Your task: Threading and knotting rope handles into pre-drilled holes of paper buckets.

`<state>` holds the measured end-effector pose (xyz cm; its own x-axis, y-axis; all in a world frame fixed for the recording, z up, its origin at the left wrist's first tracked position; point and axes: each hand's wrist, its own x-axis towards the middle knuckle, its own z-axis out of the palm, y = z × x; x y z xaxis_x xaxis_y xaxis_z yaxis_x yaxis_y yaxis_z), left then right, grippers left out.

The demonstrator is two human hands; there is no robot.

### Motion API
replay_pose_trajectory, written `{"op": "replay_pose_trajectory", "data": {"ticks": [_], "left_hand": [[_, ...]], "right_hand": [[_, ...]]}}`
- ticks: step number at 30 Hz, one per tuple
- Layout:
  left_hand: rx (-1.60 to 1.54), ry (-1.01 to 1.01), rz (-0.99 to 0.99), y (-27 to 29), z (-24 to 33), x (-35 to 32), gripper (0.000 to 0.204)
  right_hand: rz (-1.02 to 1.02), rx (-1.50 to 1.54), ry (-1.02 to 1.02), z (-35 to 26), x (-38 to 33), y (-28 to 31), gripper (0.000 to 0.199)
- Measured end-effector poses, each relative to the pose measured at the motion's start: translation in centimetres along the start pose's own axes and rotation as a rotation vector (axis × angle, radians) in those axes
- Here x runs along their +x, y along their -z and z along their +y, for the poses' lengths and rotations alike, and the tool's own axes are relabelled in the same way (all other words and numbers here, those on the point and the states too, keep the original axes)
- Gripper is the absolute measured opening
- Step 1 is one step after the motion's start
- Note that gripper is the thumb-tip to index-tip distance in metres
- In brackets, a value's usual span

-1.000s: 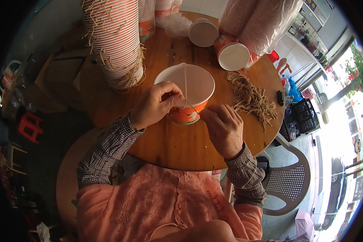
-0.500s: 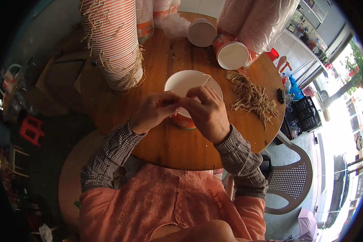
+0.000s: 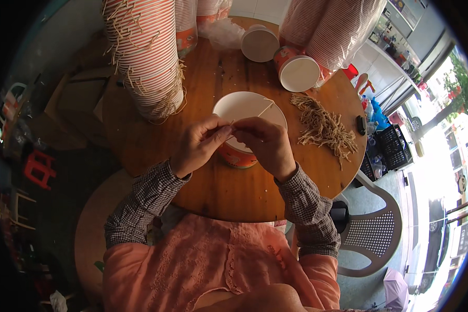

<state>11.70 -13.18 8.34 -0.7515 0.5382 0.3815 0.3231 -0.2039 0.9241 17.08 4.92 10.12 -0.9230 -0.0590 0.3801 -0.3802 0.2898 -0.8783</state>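
A wide paper tub (image 3: 237, 158), white inside and orange outside, stands on the table below my hands. My left hand (image 3: 198, 146) and my right hand (image 3: 268, 148) meet over its near rim, both closed in a pinch. Between the fingertips is a thin beige string (image 3: 265, 108), whose free end sticks out past my right fingers over the tub's white inside. The pinched part is mostly hidden by the fingers. Right of the tub lies a tangled pile of similar beige strings (image 3: 325, 125).
At the left rises a tall stack of nested paper tubs (image 3: 153, 62) with strings hanging off it. Plastic-wrapped tub stacks (image 3: 338, 31) and two loose tubs, one tipped toward me (image 3: 300, 73), occupy the far side. A grey chair (image 3: 372, 234) is at the right of the round wooden table (image 3: 218, 200).
My right hand has turned and lowered its knuckles, with its fingers now more level. More of the string shows beyond it. The left hand has shifted only slightly.
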Motion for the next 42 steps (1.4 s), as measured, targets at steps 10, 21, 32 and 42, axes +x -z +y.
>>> {"op": "replay_pose_trajectory", "data": {"ticks": [10, 21, 32, 42], "left_hand": [[0.046, -0.051, 0.192, -0.9, -0.4, 0.3, 0.012], [0.311, -0.183, 0.141, -1.2, -0.7, 0.7, 0.009], [-0.304, 0.421, -0.055, 0.1, 1.0, 1.4, 0.014], [-0.508, 0.474, -0.066, 0.0, 0.3, 1.1, 0.016]], "right_hand": [[0.194, -0.246, 0.145, 0.4, -0.6, -1.3, 0.009], [0.256, -0.252, 0.235, 0.7, -0.8, -1.1, 0.009], [0.161, -0.255, 0.173, 0.5, -0.6, -0.4, 0.009], [0.197, -0.228, 0.263, -0.2, -1.3, -0.5, 0.013]]}}
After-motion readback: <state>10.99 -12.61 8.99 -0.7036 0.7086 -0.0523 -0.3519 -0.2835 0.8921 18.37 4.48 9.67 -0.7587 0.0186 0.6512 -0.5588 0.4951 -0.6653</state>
